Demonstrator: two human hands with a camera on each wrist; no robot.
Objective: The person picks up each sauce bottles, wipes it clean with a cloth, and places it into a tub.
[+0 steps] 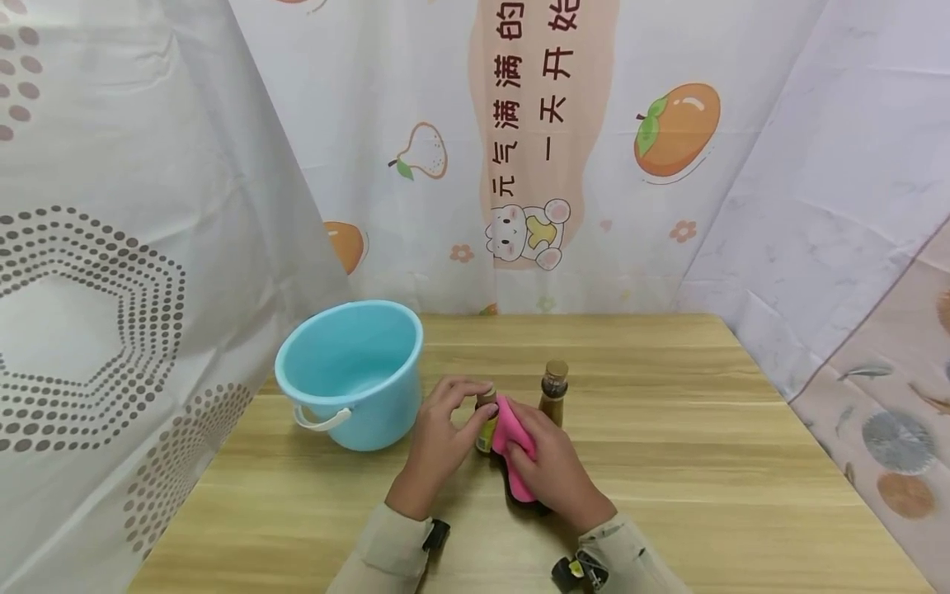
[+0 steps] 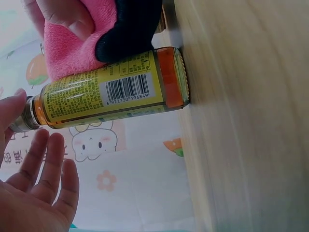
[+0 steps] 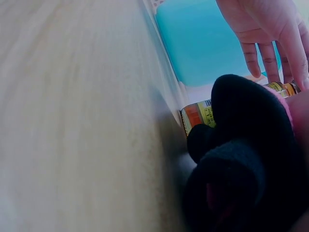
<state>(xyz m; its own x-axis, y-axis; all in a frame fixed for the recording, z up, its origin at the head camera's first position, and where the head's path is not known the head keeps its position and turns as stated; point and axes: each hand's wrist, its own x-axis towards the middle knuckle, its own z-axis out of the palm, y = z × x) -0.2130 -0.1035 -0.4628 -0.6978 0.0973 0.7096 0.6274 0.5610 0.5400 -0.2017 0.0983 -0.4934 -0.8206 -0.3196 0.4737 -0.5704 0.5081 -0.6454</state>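
Observation:
A small glass bottle (image 2: pixel 130 89) with a yellow label, a barcode and orange contents stands upright on the table. My left hand (image 1: pixel 439 429) pinches its cap (image 2: pixel 25 116) between thumb and index finger; the other fingers (image 2: pixel 48 169) are spread away from the glass. A fluffy cloth (image 1: pixel 512 445), pink on one side and black on the other, is gripped in my right hand (image 1: pixel 552 462) and lies against the bottle's side. In the right wrist view the cloth's black side (image 3: pixel 251 130) covers much of the bottle.
Behind my right hand stands another bottle (image 1: pixel 554 392) with a gold cap, its lower part hidden. A light blue bucket (image 1: pixel 386 404) with a white handle (image 1: pixel 322 421) is to the left. The wooden table (image 1: pixel 668 429) ends at a printed curtain (image 1: pixel 416 239) at the back.

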